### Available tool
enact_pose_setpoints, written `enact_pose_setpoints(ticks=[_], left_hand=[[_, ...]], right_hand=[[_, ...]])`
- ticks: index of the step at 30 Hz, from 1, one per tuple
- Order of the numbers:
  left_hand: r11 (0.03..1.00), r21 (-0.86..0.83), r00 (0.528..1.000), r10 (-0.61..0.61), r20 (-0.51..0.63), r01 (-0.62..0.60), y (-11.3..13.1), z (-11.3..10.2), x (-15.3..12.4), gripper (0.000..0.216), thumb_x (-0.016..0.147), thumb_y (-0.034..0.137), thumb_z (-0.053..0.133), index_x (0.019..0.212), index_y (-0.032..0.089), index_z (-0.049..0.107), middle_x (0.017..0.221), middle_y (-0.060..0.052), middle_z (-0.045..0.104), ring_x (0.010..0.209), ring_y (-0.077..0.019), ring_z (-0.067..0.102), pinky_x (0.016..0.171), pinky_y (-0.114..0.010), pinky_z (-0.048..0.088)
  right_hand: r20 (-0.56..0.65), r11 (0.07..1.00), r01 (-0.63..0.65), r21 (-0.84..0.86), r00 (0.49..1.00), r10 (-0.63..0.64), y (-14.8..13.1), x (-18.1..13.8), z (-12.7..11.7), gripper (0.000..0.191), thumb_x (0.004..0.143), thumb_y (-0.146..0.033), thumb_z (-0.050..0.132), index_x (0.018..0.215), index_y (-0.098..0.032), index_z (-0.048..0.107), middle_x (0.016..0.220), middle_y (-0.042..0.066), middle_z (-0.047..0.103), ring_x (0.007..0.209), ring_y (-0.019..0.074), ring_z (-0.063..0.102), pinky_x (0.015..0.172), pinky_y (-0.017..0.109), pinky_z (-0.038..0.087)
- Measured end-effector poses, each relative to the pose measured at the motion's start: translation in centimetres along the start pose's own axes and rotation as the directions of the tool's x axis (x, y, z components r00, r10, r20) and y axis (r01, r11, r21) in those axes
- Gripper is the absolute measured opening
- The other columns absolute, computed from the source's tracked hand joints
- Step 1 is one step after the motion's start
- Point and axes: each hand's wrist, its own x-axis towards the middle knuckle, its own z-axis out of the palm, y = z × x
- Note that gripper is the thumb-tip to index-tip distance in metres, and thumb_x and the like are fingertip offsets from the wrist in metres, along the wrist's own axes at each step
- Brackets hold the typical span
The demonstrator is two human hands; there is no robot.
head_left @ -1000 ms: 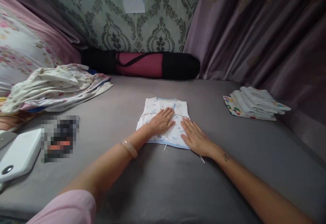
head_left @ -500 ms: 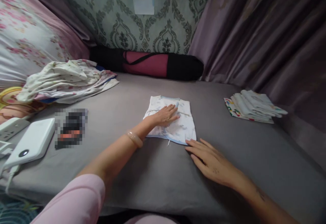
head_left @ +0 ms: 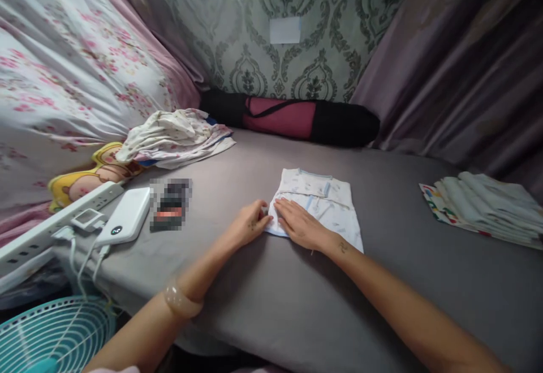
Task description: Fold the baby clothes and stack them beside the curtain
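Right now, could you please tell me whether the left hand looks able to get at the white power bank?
Probably yes: from the baby shirt, the left hand could pass in front of the pixelated item, over bare grey sheet, to the power bank, whose top is uncovered.

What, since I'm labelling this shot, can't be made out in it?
All in the head view:
Shirt: partly covered by the right hand.
Left hand: whether it pinches the shirt; contact too small to tell.
Object by the power bank: pixelation hides what it is.
Fan: cut off by the left and bottom edges.
Cloth stack: cut off by the right edge.
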Motion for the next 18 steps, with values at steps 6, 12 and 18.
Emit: enact_pose_setpoints(ticks=[6, 12, 18], left_hand=[[0.989, -0.049, 0.989, -0.135, 0.065, 0.138, 0.7, 0.5, -0.2, 0.036, 0.08, 0.03, 0.055, 0.113, 0.018, 0.048, 0.075, 0.001, 0.061, 0.068, -0.015, 0.056, 0.063, -0.025, 0.041], [0.988, -0.059, 0.987, -0.135, 0.087, 0.141, 0.2, -0.1, -0.3, 0.045, 0.081, 0.027, 0.053, 0.123, 0.018, 0.042, 0.073, 0.003, 0.06, 0.067, -0.015, 0.056, 0.063, -0.025, 0.042], [0.995, 0.092, 0.992, 0.013, 0.128, -0.025, 0.9, -0.6, -0.9, 0.03, 0.087, 0.021, 0.044, 0.114, 0.022, 0.057, 0.073, -0.001, 0.064, 0.066, -0.0156, 0.059, 0.063, -0.024, 0.041]], right_hand=[[-0.02, 0.993, -0.085, -0.087, 0.996, 0.083, -0.1, -0.3, 1.7, 0.061, 0.097, -0.038, 0.025, 0.146, -0.002, 0.026, 0.154, 0.018, 0.019, 0.144, 0.024, 0.013, 0.116, 0.044, 0.019], [-0.03, 0.975, -0.157, -0.156, 0.988, 0.155, -0.6, 0.0, 2.0, 0.064, 0.094, -0.036, 0.031, 0.145, 0.003, 0.027, 0.153, 0.022, 0.018, 0.143, 0.0273, 0.013, 0.116, 0.044, 0.018], [-0.017, 0.963, -0.204, -0.175, 0.979, 0.204, -0.8, 0.3, 2.1, 0.066, 0.093, -0.037, 0.033, 0.145, 0.003, 0.027, 0.153, 0.023, 0.019, 0.143, 0.0296, 0.014, 0.115, 0.045, 0.019]])
